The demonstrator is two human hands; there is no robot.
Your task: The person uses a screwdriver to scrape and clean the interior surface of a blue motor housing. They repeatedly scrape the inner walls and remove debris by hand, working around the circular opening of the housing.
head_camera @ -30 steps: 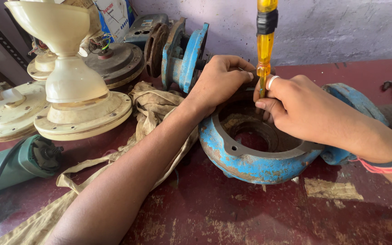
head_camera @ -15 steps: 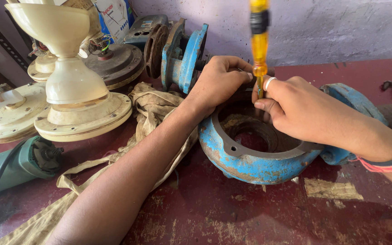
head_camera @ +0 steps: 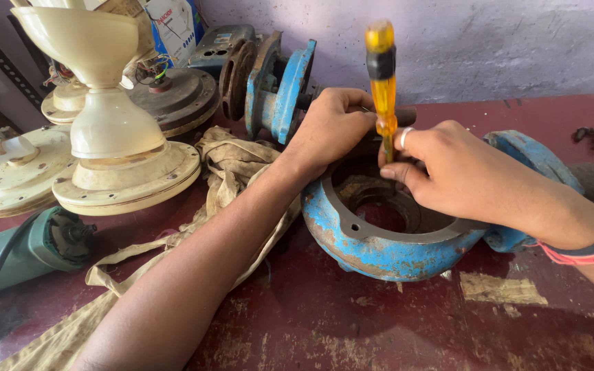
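Note:
A round blue pump casing [head_camera: 372,251] with a rusty inner ring lies on the dark red bench. My left hand [head_camera: 330,127] reaches in from the lower left and curls over the casing's far rim. My right hand [head_camera: 452,172], with a ring and a red wristband, rests on the casing's right side. Its fingertips pinch the lower shaft of a screwdriver [head_camera: 382,77] with a yellow and black handle. The screwdriver stands nearly upright between the two hands, and its tip is hidden inside the casing.
Cream ceiling-fan parts [head_camera: 115,148] stand stacked at the left, with a green angle grinder [head_camera: 18,251] in front of them. A beige cloth strap [head_camera: 225,172] lies under my left arm. Another blue pump part [head_camera: 280,86] leans at the back. A few small screws [head_camera: 589,134] lie far right.
The screwdriver has dropped lower between my hands and shifted slightly left. Both hands stay where they were on the casing.

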